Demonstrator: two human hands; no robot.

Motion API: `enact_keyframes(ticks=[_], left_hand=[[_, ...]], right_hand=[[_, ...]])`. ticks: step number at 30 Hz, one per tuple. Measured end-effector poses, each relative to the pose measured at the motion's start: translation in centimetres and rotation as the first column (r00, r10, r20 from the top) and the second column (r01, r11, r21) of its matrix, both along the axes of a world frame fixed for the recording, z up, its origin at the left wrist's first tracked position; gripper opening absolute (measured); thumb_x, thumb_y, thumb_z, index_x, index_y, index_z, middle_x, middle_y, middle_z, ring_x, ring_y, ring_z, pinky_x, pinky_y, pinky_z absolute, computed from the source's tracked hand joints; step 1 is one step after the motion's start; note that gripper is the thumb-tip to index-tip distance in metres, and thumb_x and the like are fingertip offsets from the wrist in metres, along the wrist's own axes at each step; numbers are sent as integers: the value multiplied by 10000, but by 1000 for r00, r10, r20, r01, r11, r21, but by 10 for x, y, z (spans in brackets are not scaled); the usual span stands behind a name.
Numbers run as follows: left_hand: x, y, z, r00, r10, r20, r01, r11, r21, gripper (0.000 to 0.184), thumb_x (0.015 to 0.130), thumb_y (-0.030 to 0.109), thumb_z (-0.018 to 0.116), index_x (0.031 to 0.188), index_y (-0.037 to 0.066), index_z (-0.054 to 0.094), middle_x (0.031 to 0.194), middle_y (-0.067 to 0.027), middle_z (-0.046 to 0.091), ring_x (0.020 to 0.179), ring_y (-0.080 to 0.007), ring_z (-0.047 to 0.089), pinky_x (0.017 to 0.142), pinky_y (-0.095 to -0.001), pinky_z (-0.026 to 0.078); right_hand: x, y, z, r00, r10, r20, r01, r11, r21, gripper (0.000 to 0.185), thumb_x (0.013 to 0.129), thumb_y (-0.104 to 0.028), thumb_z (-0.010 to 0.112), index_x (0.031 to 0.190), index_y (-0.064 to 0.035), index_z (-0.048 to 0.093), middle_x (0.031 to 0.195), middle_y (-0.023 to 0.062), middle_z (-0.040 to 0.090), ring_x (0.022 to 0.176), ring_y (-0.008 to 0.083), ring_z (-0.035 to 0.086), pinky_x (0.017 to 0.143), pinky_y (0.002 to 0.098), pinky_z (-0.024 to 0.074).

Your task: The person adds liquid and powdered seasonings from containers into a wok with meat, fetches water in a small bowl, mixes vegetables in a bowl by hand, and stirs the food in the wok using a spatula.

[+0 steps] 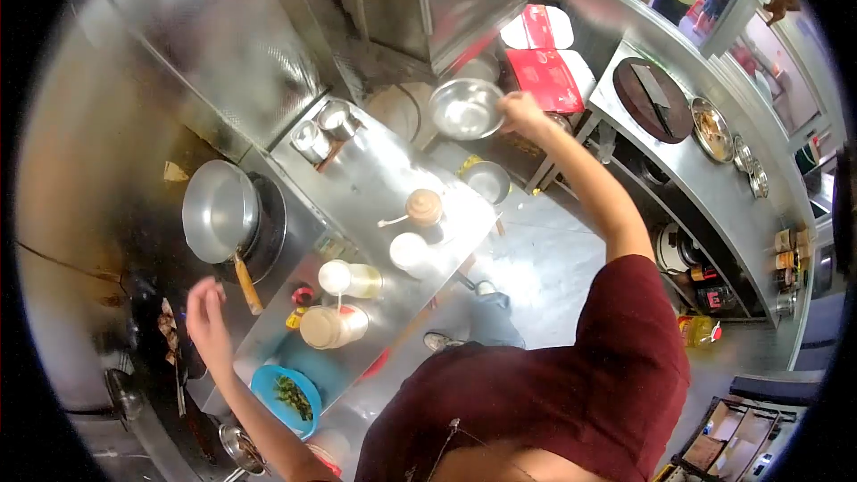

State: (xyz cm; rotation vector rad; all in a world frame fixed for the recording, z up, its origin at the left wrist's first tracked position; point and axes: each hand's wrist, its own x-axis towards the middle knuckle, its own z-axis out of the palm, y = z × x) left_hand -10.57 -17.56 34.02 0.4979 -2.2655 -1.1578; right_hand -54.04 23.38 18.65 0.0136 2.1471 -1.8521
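Right hand holds a round, shiny metal bowl out past the counter

The right hand [520, 112] grips the round, shiny metal bowl [466, 109] by its rim, beyond the far side of the silver metal counter [368, 165]. The left hand [209, 319] grasps nothing; its fingers are loosely bent near the yellowish wooden handle [247, 284] of a deep grey metal pan [212, 210], which sits partly over a dark round wok [272, 236]. Pale plastic squeeze bottles [351, 278] stand on the counter, and a blue plastic bowl [258, 386] there contains green leaves [293, 397]. Across the aisle, a metal-bladed cleaver [652, 89] lies on a round, dark brown chopping board [632, 107].
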Motion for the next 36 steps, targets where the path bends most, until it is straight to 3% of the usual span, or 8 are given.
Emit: enact_keyframes(ticks=[5,9,11,14,17,20,24,36], left_hand=[[-168,93,76,958,-284,-38,255,903,-346,178,870,123,487,937,-18,571,868,-43,569,791,-94,510,723,-229,404],[-359,216,128,798,-602,-19,436,599,-671,252,868,195,489,1038,22,558,955,-81,562,873,-172,551,771,-262,421],[-460,269,134,802,-595,-55,257,427,-867,352,855,224,492,1174,79,462,1123,-123,485,966,-258,537,818,-330,431],[-584,323,133,839,-475,-266,46,548,-835,406,843,271,489,1201,91,422,1127,-149,481,985,-326,517,838,-397,428],[-610,350,138,974,-225,23,159,609,-777,369,835,289,494,1139,84,454,1025,-137,533,953,-324,533,797,-402,450],[-596,373,109,932,-288,220,247,60,-967,345,824,297,506,1093,87,463,925,-123,557,880,-312,555,741,-393,474],[-606,366,110,835,-377,-400,-241,403,-883,246,820,273,519,949,67,554,913,-120,544,901,-287,528,706,-385,487],[-596,360,136,880,-432,-199,-99,242,-965,179,822,226,512,830,68,596,819,-94,557,847,-281,546,698,-367,484]], right_hand=[[-53,84,56,989,-122,-81,123,992,20,206,775,-128,562,850,63,544,695,137,572,557,216,586,501,348,529],[-93,116,102,984,-124,-131,126,992,3,244,790,-127,517,907,86,535,731,170,593,623,262,616,533,352,531],[-122,120,103,980,-151,-129,146,988,-48,241,787,-116,510,905,93,533,729,174,596,594,264,614,492,346,519],[-153,119,112,986,-133,-104,121,986,-118,219,782,-95,496,868,104,528,703,183,595,514,260,600,419,340,496],[-173,118,108,987,-103,-121,77,976,-201,180,777,-64,481,808,107,524,638,181,585,487,255,594,398,339,497],[-177,116,117,996,-56,-65,39,972,-231,171,778,-51,472,800,110,524,616,185,581,469,257,591,367,329,481],[-191,113,113,996,-67,-58,52,973,-225,169,776,-43,466,786,116,522,602,199,579,452,268,591,346,312,471],[-222,95,106,984,-28,-174,8,994,-111,212,761,-91,456,719,91,556,612,178,615,400,139,508,364,242,413]])
